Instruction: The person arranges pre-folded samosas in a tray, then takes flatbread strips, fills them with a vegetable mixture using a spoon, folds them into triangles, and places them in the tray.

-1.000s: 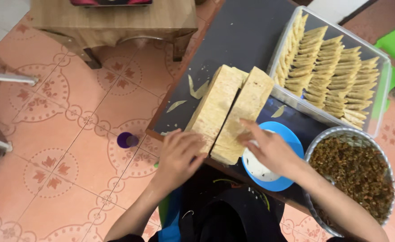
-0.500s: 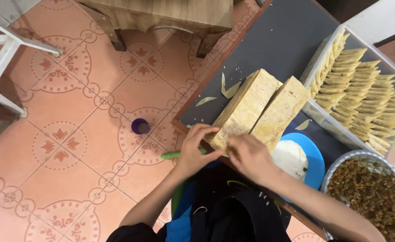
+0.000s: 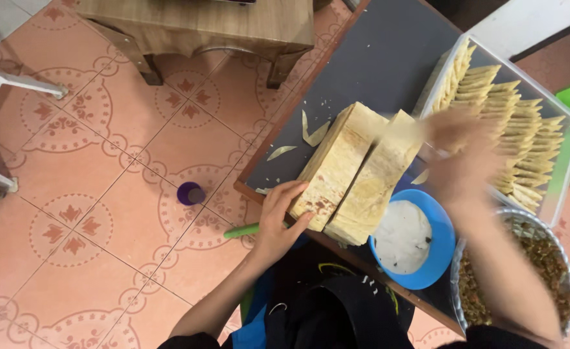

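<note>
Two stacks of thin pastry sheets (image 3: 356,174) lay side by side on the dark table (image 3: 375,58), long and pale tan, running from the near edge away toward the far right. Beyond them, at the right, a clear plastic tub (image 3: 559,181) held rows of folded pastry triangles (image 3: 511,136). A metal bowl of dark minced filling (image 3: 543,271) sat at the table's near right corner, and just left of it a blue bowl (image 3: 443,249) held white paste, touching the near end of the right stack. Below the table spread the pink patterned floor tiles (image 3: 104,207), with a wooden stool (image 3: 201,26) at the top and a small purple cup (image 3: 190,192) standing on the floor, well apart from the table.

My left hand (image 3: 278,220) rested at the near end of the left stack, fingers half curled, fingertips pressing against the stack's edge and corner; it gripped nothing fully. A green handle (image 3: 241,231) poked out from under that hand, past the table edge.

My right hand (image 3: 456,139) was raised over the far end of the right stack, beside the tub, blurred by motion. One thin sheet seemed to lift with it, but I could not tell how far its fingers were open.

Few pastry scraps (image 3: 314,132) lay on the table left of the stacks.
</note>
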